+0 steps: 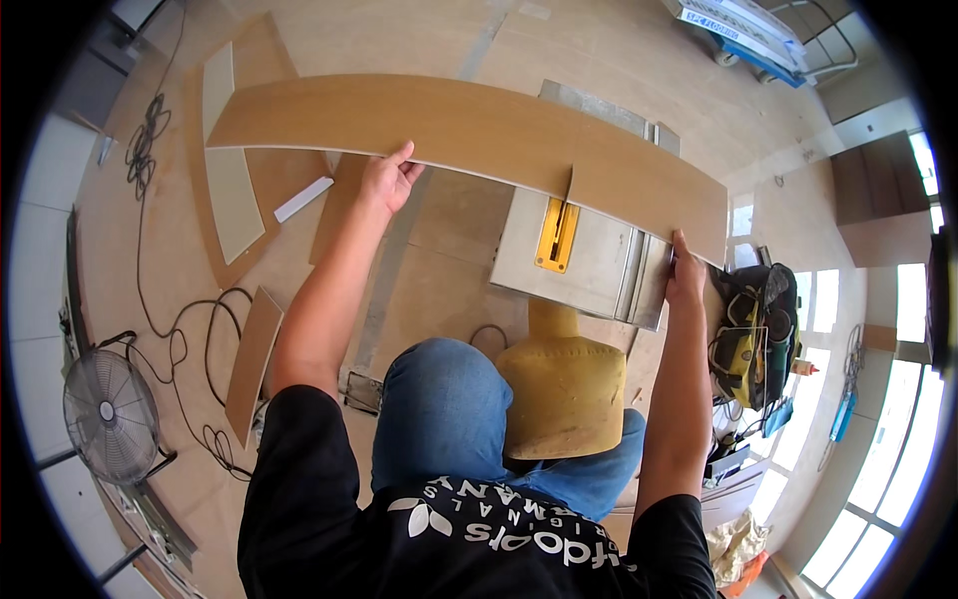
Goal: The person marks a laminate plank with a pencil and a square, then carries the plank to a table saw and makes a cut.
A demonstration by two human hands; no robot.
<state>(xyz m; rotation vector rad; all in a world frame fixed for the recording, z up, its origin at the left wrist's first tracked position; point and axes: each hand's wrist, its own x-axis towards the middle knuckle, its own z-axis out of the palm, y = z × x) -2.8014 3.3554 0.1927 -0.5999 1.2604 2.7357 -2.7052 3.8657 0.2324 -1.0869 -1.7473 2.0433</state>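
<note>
A long brown plank (469,125) with a pale near edge lies across a small table saw (599,275) in front of me. Its left end reaches well past the saw, over other boards. A short dark slit (570,184) runs into the plank from its near edge, in line with the saw's yellow insert plate (556,236); the blade cannot be made out clearly. My left hand (390,180) grips the near edge left of the saw, thumb on top. At the plank's right end my right hand (686,270) holds the near edge, fingers partly hidden.
A dusty yellow housing (564,394) sits between my knees. On the left are a floor fan (110,414), black cables (150,140) and loose boards (239,205). A tool bag (755,339) stands at right; a blue trolley (748,55) with boxes is at the far right.
</note>
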